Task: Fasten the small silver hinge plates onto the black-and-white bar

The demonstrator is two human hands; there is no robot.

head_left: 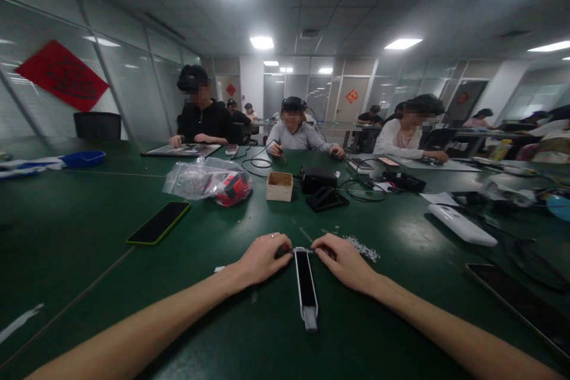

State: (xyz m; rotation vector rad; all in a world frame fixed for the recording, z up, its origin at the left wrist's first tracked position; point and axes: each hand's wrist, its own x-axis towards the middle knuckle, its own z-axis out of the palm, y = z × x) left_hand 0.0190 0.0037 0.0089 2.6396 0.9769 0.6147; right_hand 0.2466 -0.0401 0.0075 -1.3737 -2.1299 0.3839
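Observation:
In front of me on the green table lies a long, narrow device (306,282) with a black flat face, a pale frame and a grey near end. A thin grey bar (304,250) crosses its far end. My left hand (266,256) pinches around the bar's left end, fingers curled in. On the other side my right hand (342,258) closes on its right end, the fingertips partly hidden. Just beyond the right hand are several small metal pieces (363,247), lying flat in a perforated strip.
A green-edged phone (159,223) lies to the left, a bagged red item (229,186) beyond it. An open small box (279,187) and a black stand (327,198) are ahead. At right lie a white case (463,225) and a dark tablet-like device (519,303). Several people sit across.

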